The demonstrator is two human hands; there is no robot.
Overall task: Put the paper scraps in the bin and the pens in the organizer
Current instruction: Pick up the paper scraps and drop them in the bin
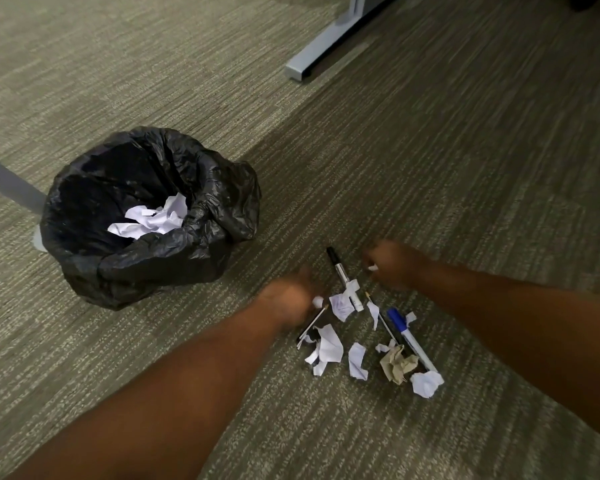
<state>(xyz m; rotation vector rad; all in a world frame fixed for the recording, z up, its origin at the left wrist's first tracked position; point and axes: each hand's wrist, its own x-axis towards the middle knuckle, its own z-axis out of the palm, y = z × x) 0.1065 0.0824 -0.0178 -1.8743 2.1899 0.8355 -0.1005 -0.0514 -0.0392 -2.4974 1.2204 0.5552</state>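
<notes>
A bin (146, 258) lined with a black bag stands on the carpet at the left, with white crumpled paper (153, 220) inside. Several white paper scraps (329, 348) and a brown crumpled scrap (397, 363) lie on the floor in front of me, mixed with a black-capped marker (342, 273), a blue-capped marker (407, 336) and two thin pens (310, 325). My left hand (290, 297) is blurred, fingers closed, with a small white scrap (317, 301) at its fingertips. My right hand (394, 263) is closed on a tiny white scrap (372, 268). No organizer is in view.
A grey desk foot (326, 46) crosses the carpet at the top centre. Another grey bar (7, 178) runs behind the bin at the left edge. Carpet surrounds the pile on all sides.
</notes>
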